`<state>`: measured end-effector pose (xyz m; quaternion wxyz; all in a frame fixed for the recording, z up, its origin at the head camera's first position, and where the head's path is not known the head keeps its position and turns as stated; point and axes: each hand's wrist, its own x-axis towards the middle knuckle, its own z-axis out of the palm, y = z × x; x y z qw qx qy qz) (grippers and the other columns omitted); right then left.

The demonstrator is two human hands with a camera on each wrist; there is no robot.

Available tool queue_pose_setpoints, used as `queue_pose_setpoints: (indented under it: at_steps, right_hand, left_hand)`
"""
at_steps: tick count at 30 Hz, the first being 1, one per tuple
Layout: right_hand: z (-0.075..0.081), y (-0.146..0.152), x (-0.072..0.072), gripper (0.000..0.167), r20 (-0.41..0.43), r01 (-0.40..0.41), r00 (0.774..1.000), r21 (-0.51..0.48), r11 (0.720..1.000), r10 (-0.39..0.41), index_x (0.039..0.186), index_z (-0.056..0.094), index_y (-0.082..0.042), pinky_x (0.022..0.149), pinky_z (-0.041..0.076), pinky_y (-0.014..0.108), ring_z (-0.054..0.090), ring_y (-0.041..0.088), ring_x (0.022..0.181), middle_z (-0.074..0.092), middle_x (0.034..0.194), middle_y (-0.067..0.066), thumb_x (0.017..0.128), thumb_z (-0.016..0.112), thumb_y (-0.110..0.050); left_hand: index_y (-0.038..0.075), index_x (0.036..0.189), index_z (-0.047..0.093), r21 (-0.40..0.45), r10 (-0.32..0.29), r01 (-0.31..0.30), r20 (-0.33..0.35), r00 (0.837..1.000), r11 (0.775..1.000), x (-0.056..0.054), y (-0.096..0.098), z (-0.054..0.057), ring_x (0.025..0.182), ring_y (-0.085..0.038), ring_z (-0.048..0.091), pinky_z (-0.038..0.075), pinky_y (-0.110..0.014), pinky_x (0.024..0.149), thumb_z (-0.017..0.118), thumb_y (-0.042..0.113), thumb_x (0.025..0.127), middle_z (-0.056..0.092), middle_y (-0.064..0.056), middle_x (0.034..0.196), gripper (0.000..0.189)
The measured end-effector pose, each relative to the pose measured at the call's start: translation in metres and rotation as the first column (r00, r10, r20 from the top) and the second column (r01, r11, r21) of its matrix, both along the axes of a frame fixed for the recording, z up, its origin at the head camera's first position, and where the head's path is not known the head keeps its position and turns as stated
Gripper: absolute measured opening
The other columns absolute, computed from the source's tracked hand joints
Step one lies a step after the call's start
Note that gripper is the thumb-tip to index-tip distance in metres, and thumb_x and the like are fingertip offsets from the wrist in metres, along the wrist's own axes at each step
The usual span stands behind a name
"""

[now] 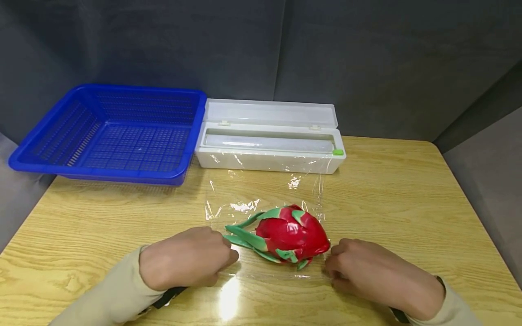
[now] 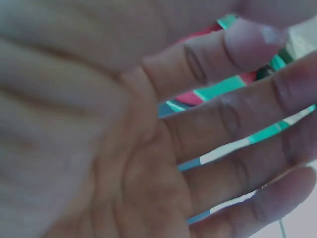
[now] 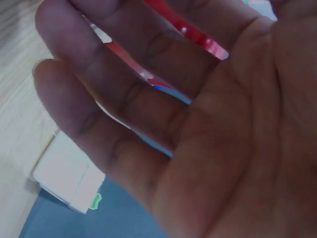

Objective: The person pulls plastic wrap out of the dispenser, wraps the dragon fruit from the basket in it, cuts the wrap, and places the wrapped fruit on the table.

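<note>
A red dragon fruit (image 1: 291, 233) with green scales lies near the table's front, its long green tips pointing left. Clear plastic wrap (image 1: 244, 206) runs toward me from a white dispenser box (image 1: 269, 162) to the dragon fruit. Whether the wrap passes over or under the fruit is hard to tell. Left of the fruit, my left hand (image 1: 189, 258) pinches the wrap's near edge between thumb and index finger; its other fingers are fairly straight in the left wrist view. At the right end, my right hand (image 1: 369, 269) holds the other near corner, its fingertips partly hidden.
A blue plastic basket (image 1: 189, 136) stands at the back left, against the dispenser. The dispenser's lid (image 1: 271, 113) is up, showing the film roll (image 1: 269, 142) and a green slider (image 1: 337, 152). Dark grey cloth (image 1: 367, 68) hangs behind the wooden table (image 1: 399, 194).
</note>
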<state>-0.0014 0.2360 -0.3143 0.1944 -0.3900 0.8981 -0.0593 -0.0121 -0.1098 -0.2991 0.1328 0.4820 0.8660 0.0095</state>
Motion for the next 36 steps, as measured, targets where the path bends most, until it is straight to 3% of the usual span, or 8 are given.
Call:
queue_pose_setpoints:
  at_steps: [3, 10, 15, 21, 29, 36]
  right_hand:
    - [0.002, 0.001, 0.002, 0.027, -0.035, -0.018, 0.999, -0.009, 1.000, 0.018, 0.073, 0.064, -0.033, 0.059, 0.036, 0.017, 0.041, -0.002, 0.068, 0.050, 0.071, -0.022, 0.082, 0.084, -0.018]
    - [0.007, 0.003, 0.003, 0.033, -0.114, -0.023, 0.993, -0.045, 0.999, 0.018, 0.070, 0.058, -0.033, 0.057, 0.034, 0.016, 0.037, -0.001, 0.064, 0.045, 0.067, -0.020, 0.082, 0.084, -0.017]
    - [0.011, 0.004, 0.003, 0.029, -0.106, 0.039, 0.994, -0.013, 0.999, -0.040, 0.073, 0.059, -0.031, 0.057, 0.036, 0.018, 0.037, 0.000, 0.065, 0.046, 0.068, -0.019, 0.083, 0.083, -0.017]
    - [0.015, 0.005, 0.004, 0.029, -0.167, 0.024, 0.986, -0.039, 0.999, -0.031, 0.077, 0.059, -0.030, 0.058, 0.038, 0.019, 0.040, 0.000, 0.067, 0.047, 0.071, -0.019, 0.081, 0.085, -0.018]
    - [0.021, 0.005, 0.004, 0.029, -0.270, -0.004, 0.963, -0.100, 0.995, -0.023, 0.078, 0.059, -0.028, 0.058, 0.040, 0.018, 0.039, -0.001, 0.068, 0.048, 0.073, -0.019, 0.080, 0.085, -0.015]
    - [0.023, 0.006, 0.002, 0.023, -0.335, -0.036, 0.942, -0.141, 0.989, -0.014, 0.082, 0.066, -0.026, 0.059, 0.044, 0.018, 0.042, -0.002, 0.068, 0.054, 0.074, -0.017, 0.080, 0.086, -0.015]
  left_hand:
    - [0.024, 0.072, 0.059, 0.028, -0.017, 0.017, -0.010, 1.000, 0.999, -0.001, -0.002, 0.004, 0.054, -0.008, 0.050, 0.039, -0.024, 0.050, 0.074, 0.014, 0.085, 0.058, 0.011, 0.064, 0.022]
    - [0.023, 0.078, 0.060, 0.093, -0.044, 0.050, -0.068, 0.997, 0.994, -0.003, -0.006, 0.010, 0.069, -0.006, 0.057, 0.051, -0.025, 0.066, 0.075, 0.015, 0.083, 0.059, 0.012, 0.075, 0.018]
    - [0.022, 0.080, 0.055, 0.117, 0.014, -0.017, 0.026, 1.000, 0.993, -0.005, -0.009, 0.012, 0.066, -0.003, 0.049, 0.048, -0.022, 0.065, 0.076, 0.016, 0.086, 0.051, 0.014, 0.072, 0.022]
    - [0.021, 0.081, 0.053, 0.158, 0.059, -0.079, 0.124, 0.990, 0.984, -0.007, -0.013, 0.017, 0.060, -0.001, 0.039, 0.038, -0.016, 0.055, 0.071, 0.006, 0.086, 0.045, 0.014, 0.067, 0.024]
    - [0.020, 0.080, 0.057, 0.244, 0.027, -0.036, 0.041, 0.999, 0.969, -0.013, -0.014, 0.018, 0.062, 0.001, 0.041, 0.041, -0.016, 0.059, 0.069, 0.009, 0.091, 0.051, 0.014, 0.071, 0.019]
    - [0.021, 0.080, 0.056, 0.273, 0.017, -0.035, 0.070, 0.997, 0.961, -0.017, -0.013, 0.017, 0.064, 0.004, 0.041, 0.042, -0.014, 0.061, 0.072, 0.023, 0.097, 0.049, 0.014, 0.071, 0.023]
